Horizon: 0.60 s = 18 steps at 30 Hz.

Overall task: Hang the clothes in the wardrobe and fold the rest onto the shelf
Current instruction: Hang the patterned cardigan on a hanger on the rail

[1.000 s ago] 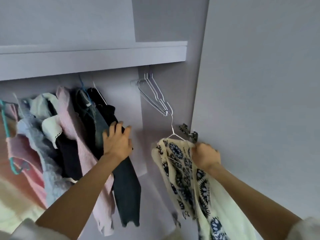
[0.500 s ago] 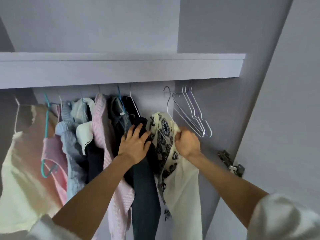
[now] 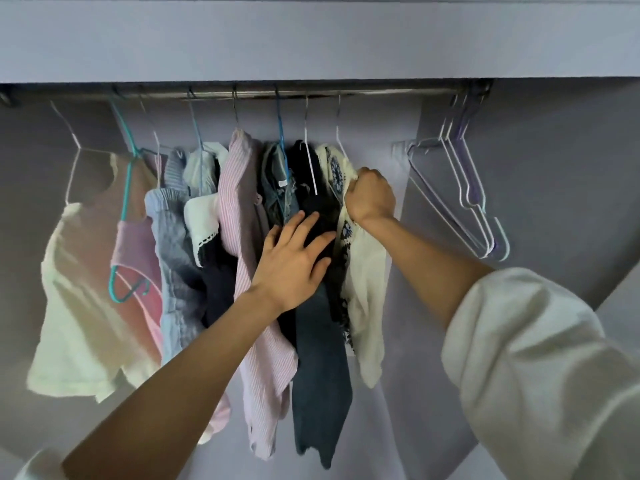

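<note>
View from a head-worn camera looking up into a lilac-grey wardrobe. A metal rail [image 3: 311, 93] crosses the upper part of the frame under a shelf [image 3: 311, 39]. A row of garments hangs from it, from a cream top [image 3: 79, 289] at the left through a pink striped shirt [image 3: 242, 209] to dark trousers [image 3: 318, 358] near the centre. At the right end of the row, just right of centre, hangs a cream garment with a dark blue pattern [image 3: 363, 271] on a white wire hanger [image 3: 341, 133] whose hook reaches up to the rail. The right hand [image 3: 370, 195] is closed in a fist around the top of this garment at its shoulder. The left hand [image 3: 294, 258] lies flat with fingers spread against the dark clothes beside it, pressing them toward the left of the frame. Several empty hangers [image 3: 464, 188] hang apart at the upper right. The step in hand appears to be seating this patterned garment on the rail. Whether its hook is fully over the rail cannot be told. The next move likely calls for the right hand to let go gently, then the left to ease off so the clothes settle without knocking the hanger loose.
</note>
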### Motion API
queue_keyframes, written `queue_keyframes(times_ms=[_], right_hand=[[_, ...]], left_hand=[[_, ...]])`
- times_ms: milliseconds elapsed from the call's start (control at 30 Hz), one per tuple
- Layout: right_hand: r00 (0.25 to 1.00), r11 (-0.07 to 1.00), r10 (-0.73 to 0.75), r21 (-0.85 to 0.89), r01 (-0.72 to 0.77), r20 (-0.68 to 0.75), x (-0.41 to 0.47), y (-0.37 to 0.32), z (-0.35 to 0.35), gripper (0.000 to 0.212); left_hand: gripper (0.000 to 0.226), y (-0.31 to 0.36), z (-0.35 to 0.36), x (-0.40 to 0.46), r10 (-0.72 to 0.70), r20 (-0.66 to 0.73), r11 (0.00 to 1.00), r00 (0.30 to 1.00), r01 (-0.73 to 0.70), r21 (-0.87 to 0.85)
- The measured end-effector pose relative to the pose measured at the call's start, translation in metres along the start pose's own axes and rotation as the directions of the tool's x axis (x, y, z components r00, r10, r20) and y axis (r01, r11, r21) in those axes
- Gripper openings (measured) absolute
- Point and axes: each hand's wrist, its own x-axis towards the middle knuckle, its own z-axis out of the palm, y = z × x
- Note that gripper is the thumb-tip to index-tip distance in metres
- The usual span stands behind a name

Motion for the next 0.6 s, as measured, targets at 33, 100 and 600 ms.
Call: queue_keyframes(times_ms=[33, 100, 600], right_hand=[[1.000, 1.000, -0.011, -0.011, 0.012, 0.025, -0.002, 0.000, 0.003, 0.023], [0.997, 0.999, -0.035, -0.008, 0.035, 0.064, -0.009, 0.000, 0.006, 0.024], [0.932, 0.902, -0.362, 0.244, 0.356, -0.023, -0.202, -0.031, -0.053, 0.019]], left_hand=[[0.045, -0.001, -0.001, 0.000, 0.005, 0.000, 1.000, 1.000, -0.005, 0.001], [0.046, -0.001, -0.003, 0.000, -0.001, 0.011, 1.000, 1.000, 0.001, 0.005], [0.044, 0.012, -0.088, -0.106, -0.260, -0.037, 0.949, 0.965, 0.249, -0.192]])
